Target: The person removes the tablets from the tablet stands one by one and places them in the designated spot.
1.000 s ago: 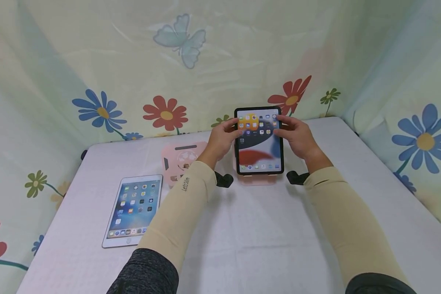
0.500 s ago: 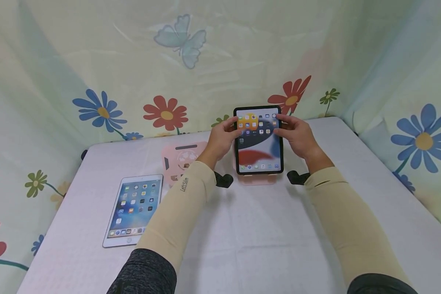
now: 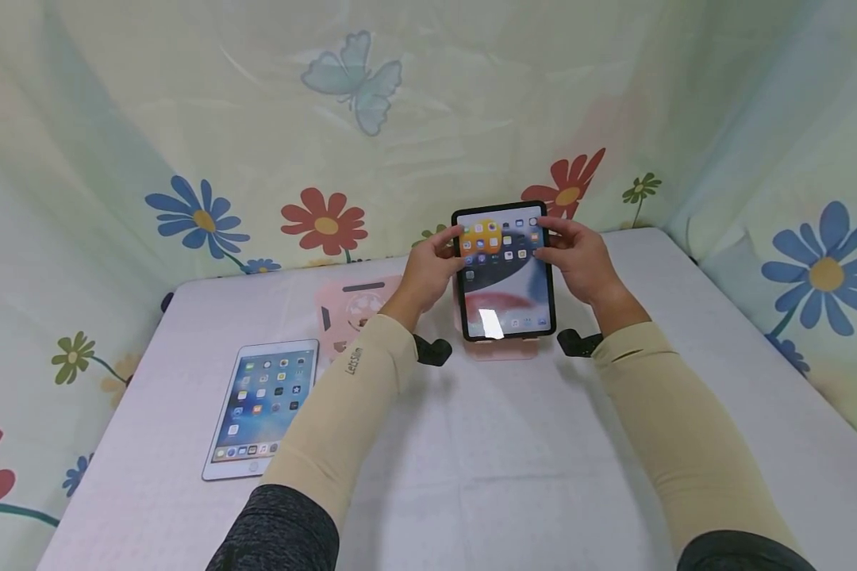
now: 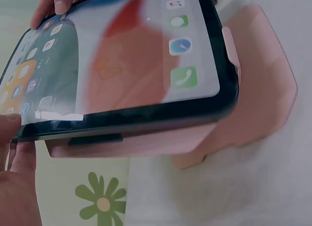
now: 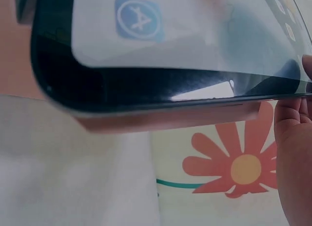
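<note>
A black-framed tablet [image 3: 507,277] with a lit home screen leans upright on a pink tablet stand [image 3: 503,350] toward the back of the table. My left hand [image 3: 427,274] pinches the tablet's upper left edge, thumb over the screen side. The upper right edge is gripped the same way by my right hand [image 3: 578,258]. In the left wrist view, the stand's pink base [image 4: 258,79] and small front lip show below the tablet. From the right wrist view, the tablet's lower corner [image 5: 63,84] is close, with the pink back plate behind it.
A white tablet [image 3: 260,408], screen lit, lies flat at left, partly behind my left sleeve. Another pink stand [image 3: 343,297] lies beside my left forearm, partly covered by it. The flowered curtain [image 3: 428,119] hangs close behind the table's back edge.
The black-framed tablet has turned slightly counterclockwise, its top rising a little and its lower right corner shifting right. A bright reflection now shows low on its screen. Both hands keep hold.
</note>
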Available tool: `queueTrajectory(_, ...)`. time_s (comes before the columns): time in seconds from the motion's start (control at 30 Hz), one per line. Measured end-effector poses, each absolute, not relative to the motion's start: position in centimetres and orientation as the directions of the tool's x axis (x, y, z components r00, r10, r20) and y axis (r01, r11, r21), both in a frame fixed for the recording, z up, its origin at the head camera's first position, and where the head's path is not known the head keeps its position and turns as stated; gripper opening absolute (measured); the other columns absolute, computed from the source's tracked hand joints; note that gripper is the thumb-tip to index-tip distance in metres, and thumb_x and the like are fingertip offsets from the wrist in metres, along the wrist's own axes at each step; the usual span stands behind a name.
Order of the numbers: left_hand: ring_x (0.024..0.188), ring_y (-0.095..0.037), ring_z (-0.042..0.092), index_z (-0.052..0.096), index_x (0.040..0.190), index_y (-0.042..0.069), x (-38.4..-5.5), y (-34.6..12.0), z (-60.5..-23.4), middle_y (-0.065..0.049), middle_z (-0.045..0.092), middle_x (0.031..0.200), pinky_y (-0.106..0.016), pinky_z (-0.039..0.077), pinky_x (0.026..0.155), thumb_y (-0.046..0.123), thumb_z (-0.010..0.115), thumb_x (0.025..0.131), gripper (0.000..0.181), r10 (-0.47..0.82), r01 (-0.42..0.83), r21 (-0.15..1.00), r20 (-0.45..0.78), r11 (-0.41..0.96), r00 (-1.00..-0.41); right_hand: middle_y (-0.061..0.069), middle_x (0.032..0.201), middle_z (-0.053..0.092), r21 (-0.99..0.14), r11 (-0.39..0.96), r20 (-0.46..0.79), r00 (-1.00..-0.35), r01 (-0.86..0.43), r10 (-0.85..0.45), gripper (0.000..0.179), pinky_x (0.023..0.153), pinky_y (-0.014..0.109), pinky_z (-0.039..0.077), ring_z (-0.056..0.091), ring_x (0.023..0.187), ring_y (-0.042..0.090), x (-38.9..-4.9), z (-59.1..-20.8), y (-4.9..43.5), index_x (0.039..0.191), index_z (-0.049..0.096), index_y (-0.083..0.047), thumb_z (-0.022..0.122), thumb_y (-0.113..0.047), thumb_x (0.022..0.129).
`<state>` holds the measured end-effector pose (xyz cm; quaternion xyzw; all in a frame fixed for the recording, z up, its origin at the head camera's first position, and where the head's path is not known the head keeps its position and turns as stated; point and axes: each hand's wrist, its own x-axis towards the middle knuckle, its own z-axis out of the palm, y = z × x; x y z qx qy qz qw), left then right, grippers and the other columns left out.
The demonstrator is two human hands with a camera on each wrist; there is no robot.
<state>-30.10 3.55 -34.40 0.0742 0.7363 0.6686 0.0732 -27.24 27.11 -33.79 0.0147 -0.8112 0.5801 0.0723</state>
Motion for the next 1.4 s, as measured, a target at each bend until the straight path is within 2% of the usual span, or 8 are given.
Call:
queueTrajectory(0.2, 0.115, -0.018, 0.056, 0.059, 0.141, 0.025, -30.1, 3.2, -34.3, -0.003, 0.055, 0.134, -0.03, 0.05, 0.098, 0.0, 0.062, 0.098, 0.05, 0.203, 0.039, 0.993, 0.015, 0.114, -0.979, 0.017, 0.146, 0.047, -0.927, 0.355, 0.144, -0.989, -0.12, 0.043, 0.052, 0.107, 0.042, 0.042, 0.051, 0.122, 0.032, -27.2, -33.4, 27.2, 0.149, 0.048, -0.009, 0.058, 0.002, 0.099)
queueTrajectory(0.4, 0.119, -0.017, 0.053, 0.06, 0.14, 0.025, -29.9, 3.2, -34.0, 0.008, 0.043, 0.151, -0.03, 0.05, 0.098, -0.001, 0.061, 0.098, 0.05, 0.214, 0.05, 0.993, 0.025, 0.11, -0.976, 0.017, 0.143, 0.049, -0.917, 0.38, 0.151, -0.987, -0.12, 0.052, 0.051, 0.107, 0.042, 0.042, 0.052, 0.12, 0.03, -27.1, -33.2, 27.4, 0.148, 0.049, -0.009, 0.058, 0.002, 0.099)
queueTrajectory(0.53, 0.118, -0.016, 0.054, 0.06, 0.14, 0.023, -29.8, 3.2, -33.6, 0.014, 0.037, 0.156, -0.028, 0.05, 0.097, -0.001, 0.062, 0.097, 0.049, 0.219, 0.047, 0.994, 0.024, 0.101, -0.975, 0.017, 0.143, 0.049, -0.92, 0.369, 0.164, -0.985, -0.131, 0.06, 0.05, 0.105, 0.038, 0.044, 0.053, 0.119, 0.028, -26.9, -33.1, 27.4, 0.146, 0.051, -0.009, 0.058, 0.003, 0.098)
queueTrajectory(0.7, 0.116, -0.017, 0.056, 0.06, 0.141, 0.024, -29.8, 3.1, -33.3, 0.01, 0.041, 0.153, -0.027, 0.051, 0.095, -0.001, 0.063, 0.097, 0.05, 0.232, 0.052, 0.995, 0.032, 0.081, -0.972, 0.015, 0.142, 0.05, -0.925, 0.35, 0.182, -0.981, -0.148, 0.066, 0.05, 0.102, 0.032, 0.047, 0.054, 0.116, 0.026, -26.7, -32.9, 27.4, 0.145, 0.053, -0.011, 0.059, 0.003, 0.098)
queueTrajectory(1.03, 0.113, -0.018, 0.057, 0.064, 0.135, 0.027, -29.4, 3.3, -32.8, 0.001, 0.056, 0.133, -0.027, 0.053, 0.093, -0.001, 0.065, 0.095, 0.049, 0.23, 0.042, 0.996, 0.022, 0.082, -0.973, 0.014, 0.147, 0.044, -0.904, 0.402, 0.172, -0.984, -0.141, 0.041, 0.051, 0.104, 0.04, 0.045, 0.051, 0.118, 0.03, -25.4, -31.8, 27.8, 0.149, 0.048, -0.01, 0.058, -0.001, 0.1)
queueTrajectory(1.27, 0.112, -0.018, 0.057, 0.065, 0.133, 0.026, -28.7, 3.4, -32.7, 0.005, 0.058, 0.13, -0.026, 0.054, 0.089, 0.006, 0.071, 0.093, 0.045, 0.253, 0.042, 0.996, 0.022, 0.075, -0.967, 0.016, 0.146, 0.043, -0.911, 0.386, 0.166, -0.986, -0.147, 0.014, 0.053, 0.088, 0.022, 0.053, 0.054, 0.112, 0.028, -24.5, -31.7, 28.4, 0.151, 0.045, -0.01, 0.059, -0.006, 0.1)
queueTrajectory(1.4, 0.109, -0.018, 0.06, 0.065, 0.133, 0.029, -28.2, 3.5, -32.7, 0.004, 0.058, 0.125, -0.026, 0.055, 0.086, 0.011, 0.074, 0.092, 0.045, 0.268, 0.056, 0.992, 0.023, 0.114, -0.963, 0.017, 0.147, 0.042, -0.917, 0.365, 0.172, -0.985, -0.162, -0.006, 0.053, 0.084, 0.019, 0.054, 0.056, 0.11, 0.021, -24.0, -31.8, 28.9, 0.15, 0.045, -0.007, 0.062, -0.009, 0.1)
